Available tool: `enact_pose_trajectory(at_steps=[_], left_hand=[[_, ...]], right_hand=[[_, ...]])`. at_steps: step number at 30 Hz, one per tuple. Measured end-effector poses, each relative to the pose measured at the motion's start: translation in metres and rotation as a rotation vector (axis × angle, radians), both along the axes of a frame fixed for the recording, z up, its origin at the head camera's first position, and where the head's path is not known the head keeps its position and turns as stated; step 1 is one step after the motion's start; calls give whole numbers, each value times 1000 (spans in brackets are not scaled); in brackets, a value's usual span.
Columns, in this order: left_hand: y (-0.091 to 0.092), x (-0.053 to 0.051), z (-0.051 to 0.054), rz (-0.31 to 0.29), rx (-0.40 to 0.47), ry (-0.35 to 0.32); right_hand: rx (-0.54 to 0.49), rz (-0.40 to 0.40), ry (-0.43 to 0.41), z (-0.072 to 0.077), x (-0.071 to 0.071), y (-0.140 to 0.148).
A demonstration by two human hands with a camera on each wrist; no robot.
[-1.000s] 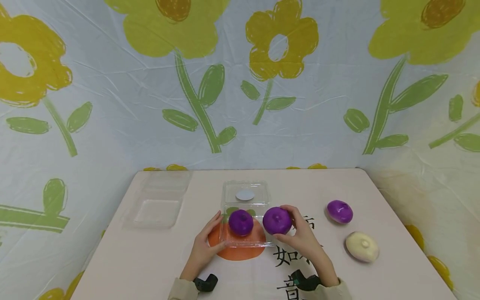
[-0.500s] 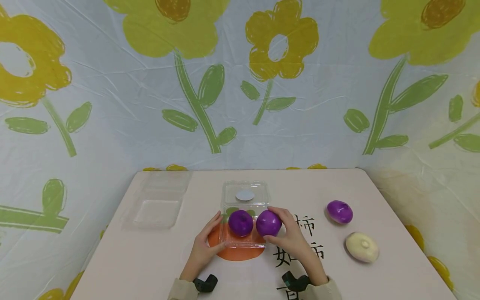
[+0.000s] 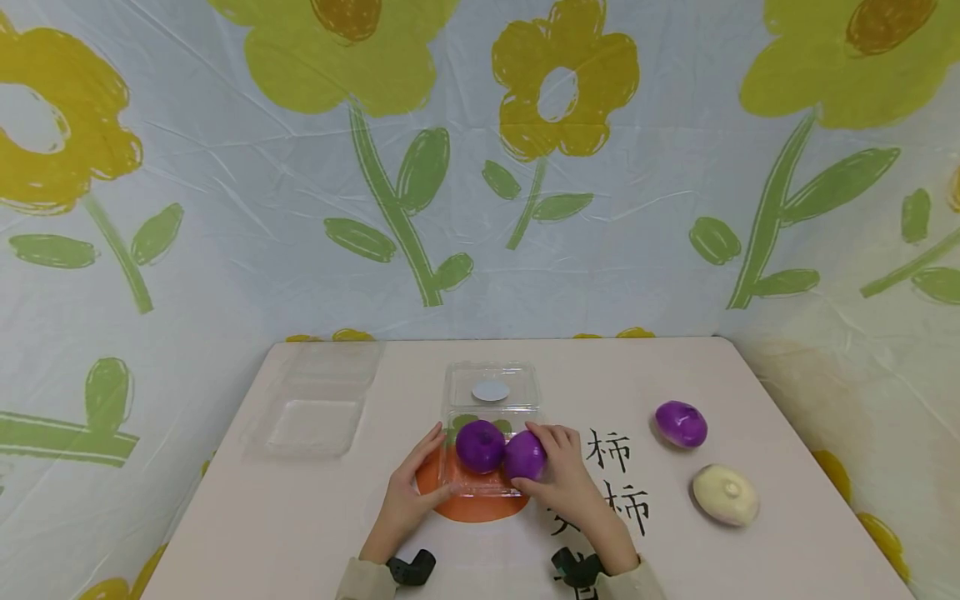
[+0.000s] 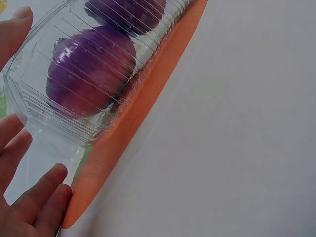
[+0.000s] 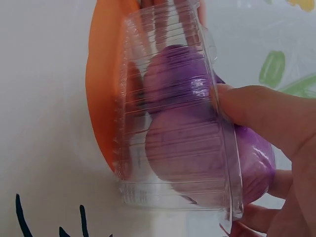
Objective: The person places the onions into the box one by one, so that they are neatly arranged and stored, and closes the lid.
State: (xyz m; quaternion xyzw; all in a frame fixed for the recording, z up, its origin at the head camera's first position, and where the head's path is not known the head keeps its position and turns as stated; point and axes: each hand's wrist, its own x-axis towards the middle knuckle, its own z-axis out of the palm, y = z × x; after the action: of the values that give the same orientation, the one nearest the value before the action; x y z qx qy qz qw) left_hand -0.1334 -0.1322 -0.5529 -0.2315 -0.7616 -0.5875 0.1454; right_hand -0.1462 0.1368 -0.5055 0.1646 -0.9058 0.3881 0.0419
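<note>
Onion, pinched in the right hand at the right end of the clear container, left hand spread opposite, should be firm but slippery, best held round its middle.

Purple onion in an open clear box
A second onion, gripped by the right hand, touches it; the left hand touches the box.

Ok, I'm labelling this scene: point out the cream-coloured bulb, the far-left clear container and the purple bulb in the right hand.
Cream-coloured bulb (image 3: 725, 495): head view, middle of its upper surface.
Far-left clear container (image 3: 311, 427): head view, floor of its near half.
Held purple bulb (image 3: 524, 456): head view, middle of its exposed side.
</note>
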Motion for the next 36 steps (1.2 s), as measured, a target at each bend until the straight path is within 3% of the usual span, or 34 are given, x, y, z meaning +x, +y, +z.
enact_pose_trajectory(at_steps=[7, 12, 21, 28, 32, 36], left_hand=[[0, 0, 0, -9, 3, -26], [0, 0, 1, -7, -1, -8], [0, 0, 2, -10, 9, -17], [-1, 2, 5, -3, 4, -69], [0, 2, 6, 1, 0, -54], [1, 2, 6, 3, 3, -44]], right_hand=[[61, -10, 1, -4, 0, -1], [83, 3, 39, -7, 0, 1], [26, 2, 26, -7, 0, 3], [-164, -14, 68, -11, -5, 12], [-345, -10, 89, -16, -14, 20], [-550, -20, 49, -22, -23, 26]])
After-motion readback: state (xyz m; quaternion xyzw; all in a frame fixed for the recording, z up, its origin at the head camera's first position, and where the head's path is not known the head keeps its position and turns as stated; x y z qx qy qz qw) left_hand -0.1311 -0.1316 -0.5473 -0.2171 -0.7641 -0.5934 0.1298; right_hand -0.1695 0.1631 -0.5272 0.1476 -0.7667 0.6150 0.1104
